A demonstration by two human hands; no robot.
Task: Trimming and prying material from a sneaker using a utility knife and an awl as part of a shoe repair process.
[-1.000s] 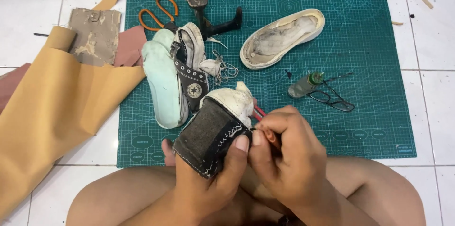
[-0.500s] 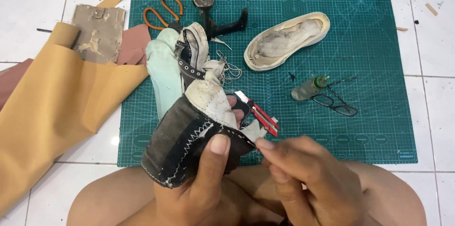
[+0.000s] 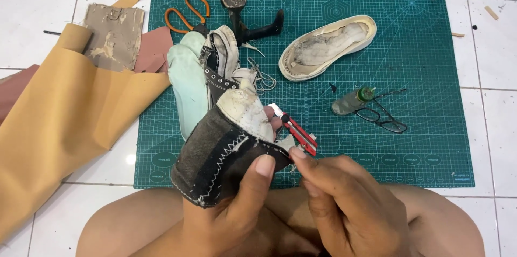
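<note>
a worn dark canvas shoe upper (image 3: 229, 154) with white zigzag stitching and a dirty white toe, held tilted above the mat; a red cutter (image 3: 298, 134) lies against its edge.

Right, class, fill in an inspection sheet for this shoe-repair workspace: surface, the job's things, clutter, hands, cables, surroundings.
Surface: green cutting mat on white floor tiles.
Job's things: dark shoe upper with white stitching held up; red utility knife beside it.
Clutter: orange scissors, cream sole, mint insole, glasses, small bottle, tan leather sheet, brown scraps.
Hands: left hand grips the upper, thumb on top; right hand pinches its edge by the knife with its fingers.
Cables: nothing seen.
Surroundings: bare knees at the bottom edge.
</note>
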